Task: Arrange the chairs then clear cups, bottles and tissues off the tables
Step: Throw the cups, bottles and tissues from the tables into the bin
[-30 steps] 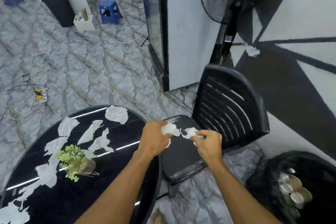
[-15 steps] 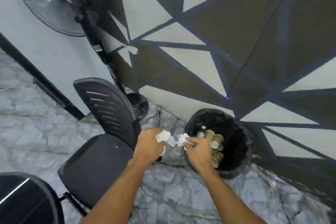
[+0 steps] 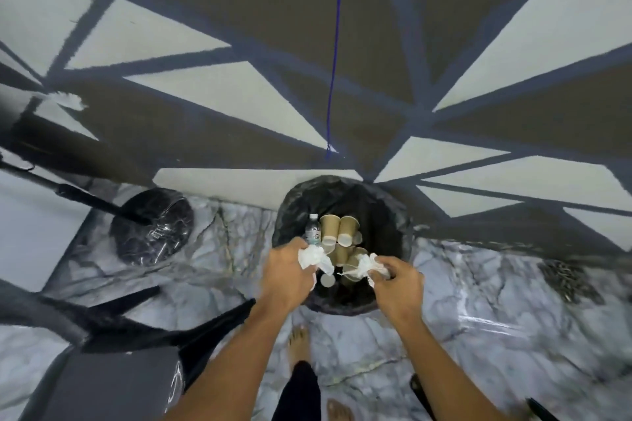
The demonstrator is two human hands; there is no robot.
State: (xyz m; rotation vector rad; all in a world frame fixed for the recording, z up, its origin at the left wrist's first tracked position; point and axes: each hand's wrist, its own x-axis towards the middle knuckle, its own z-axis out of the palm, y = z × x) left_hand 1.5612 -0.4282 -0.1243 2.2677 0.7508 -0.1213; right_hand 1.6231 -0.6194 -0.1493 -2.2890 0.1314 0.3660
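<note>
A round bin lined with a black bag (image 3: 383, 212) stands on the floor against the wall. Inside lie several brown paper cups (image 3: 330, 229) and a small plastic water bottle (image 3: 313, 231). My left hand (image 3: 289, 270) holds a crumpled white tissue (image 3: 313, 258) over the bin's near left rim. My right hand (image 3: 398, 278) grips another crumpled tissue (image 3: 364, 267) over the near right rim. Both tissues hang above the bin's opening.
A black chair (image 3: 113, 362) stands at the lower left on the marble floor. The round black base of a standing fan (image 3: 152, 225) sits left of the bin. The patterned wall is right behind the bin. My bare feet (image 3: 299, 342) are below the bin.
The view has swung from the table and chair to the bin, and I have stepped up to it. Both hands, still holding tissues, have moved apart and now hang over the bin.
</note>
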